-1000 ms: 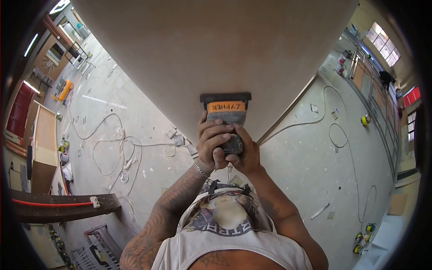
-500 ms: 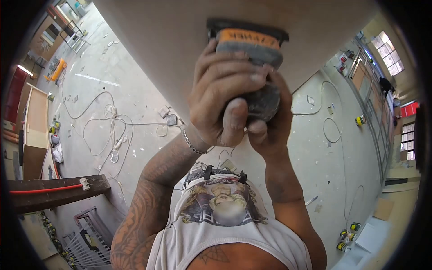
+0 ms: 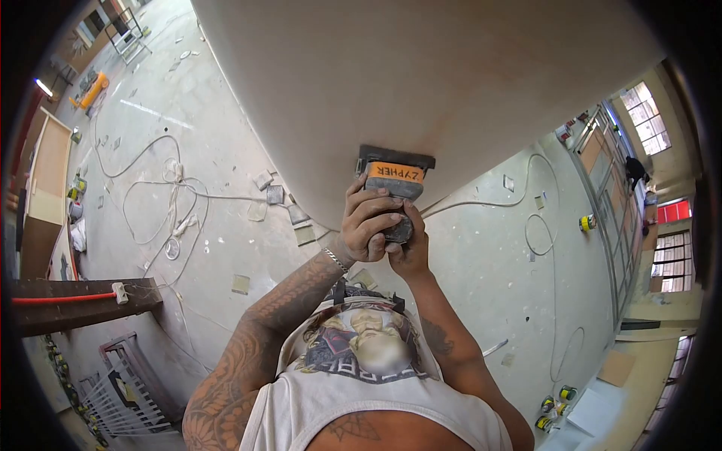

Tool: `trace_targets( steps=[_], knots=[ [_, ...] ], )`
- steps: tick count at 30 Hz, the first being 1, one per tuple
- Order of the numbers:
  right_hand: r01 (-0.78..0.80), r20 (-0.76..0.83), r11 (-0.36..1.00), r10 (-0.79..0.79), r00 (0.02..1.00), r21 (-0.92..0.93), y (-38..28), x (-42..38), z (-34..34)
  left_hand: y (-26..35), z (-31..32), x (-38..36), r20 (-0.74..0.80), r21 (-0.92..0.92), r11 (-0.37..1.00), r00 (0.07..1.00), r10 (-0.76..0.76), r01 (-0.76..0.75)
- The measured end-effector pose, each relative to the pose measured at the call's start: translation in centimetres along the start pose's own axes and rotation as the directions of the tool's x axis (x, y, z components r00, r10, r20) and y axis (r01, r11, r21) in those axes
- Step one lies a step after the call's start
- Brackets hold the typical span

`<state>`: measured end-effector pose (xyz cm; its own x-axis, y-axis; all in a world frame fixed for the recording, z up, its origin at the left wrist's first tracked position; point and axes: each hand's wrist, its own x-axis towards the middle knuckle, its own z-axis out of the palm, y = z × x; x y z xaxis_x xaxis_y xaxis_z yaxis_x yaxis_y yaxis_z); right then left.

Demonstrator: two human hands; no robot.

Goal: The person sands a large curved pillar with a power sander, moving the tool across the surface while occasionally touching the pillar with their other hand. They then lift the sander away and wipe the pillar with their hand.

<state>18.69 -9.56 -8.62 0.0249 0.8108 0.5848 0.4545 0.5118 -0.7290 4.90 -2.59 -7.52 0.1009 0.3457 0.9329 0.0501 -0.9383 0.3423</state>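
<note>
A black and grey hand-held power sander (image 3: pixel 396 173) with an orange band marked ZYPHER is at the middle of the view. Its flat dark pad meets the lower part of a large pale panel (image 3: pixel 421 83). My left hand (image 3: pixel 368 224), with a chain bracelet at the wrist, wraps its fingers across the grey body. On the other side my right hand (image 3: pixel 412 244) closes around the rounded dark end, its fingers partly hidden.
White cords (image 3: pixel 180 180) lie looped over the dusty floor. Sanding pads or scraps (image 3: pixel 275 194) are scattered near the panel. A dark beam (image 3: pixel 83 304) with a red hose juts in from the left. Several cans (image 3: pixel 556 406) stand at lower right beside a white sheet (image 3: pixel 596 410).
Both hands and the sander have moved down along the panel, closer to my body. More of the panel shows above them. The grip stays the same.
</note>
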Motion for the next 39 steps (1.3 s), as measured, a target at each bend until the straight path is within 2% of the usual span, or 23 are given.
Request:
trace_targets(
  steps=[3,7,10,14,21,27,29,32,36,39],
  knots=[
    [-0.041,0.01,0.998,0.04,0.999,0.042,1.7,-1.6,0.6,-0.6,0.5,-2.0,0.047,0.018,1.0,0.999,-0.024,0.023],
    [-0.099,0.076,0.992,0.094,0.993,0.073,1.5,-1.5,0.2,-0.5,0.2,-1.4,0.036,0.011,1.0,0.999,-0.027,0.026],
    [-0.037,0.014,0.999,0.037,0.999,0.0,-2.4,1.4,-0.6,0.9,-0.8,2.9,0.008,-0.018,1.0,1.0,0.003,-0.003],
    [-0.073,0.013,0.992,0.072,0.997,0.1,-5.4,3.7,-1.4,1.8,-1.1,6.1,-0.05,-0.027,1.0,0.999,0.003,-0.004],
    [-0.103,0.057,0.986,0.096,0.994,0.135,-1.5,0.5,0.3,0.3,-0.7,0.7,-0.025,0.007,0.999,0.998,-0.049,0.049],
    [-0.134,0.074,0.981,0.125,0.989,0.14,-6.1,3.9,-1.3,1.9,-1.7,5.8,-0.048,0.012,1.0,0.998,-0.027,0.028],
    [-0.134,0.085,0.975,0.121,0.989,0.176,-7.1,5.2,-1.8,2.0,-1.7,7.1,-0.064,0.012,1.0,0.998,-0.002,0.002],
    [-0.13,0.084,0.968,0.114,0.99,0.213,-5.5,4.0,-1.1,1.5,-1.4,5.2,-0.062,0.043,0.999,0.998,-0.021,0.023],
    [-0.122,0.09,0.976,0.108,0.99,0.181,-3.8,2.6,-0.2,1.1,-1.3,3.4,-0.061,0.061,0.997,0.997,-0.04,0.044],
    [-0.053,0.042,0.99,0.048,0.998,0.13,-6.6,5.0,-1.2,1.7,-2.0,5.7,-0.049,0.052,0.998,0.998,-0.041,0.044]
  ],
)
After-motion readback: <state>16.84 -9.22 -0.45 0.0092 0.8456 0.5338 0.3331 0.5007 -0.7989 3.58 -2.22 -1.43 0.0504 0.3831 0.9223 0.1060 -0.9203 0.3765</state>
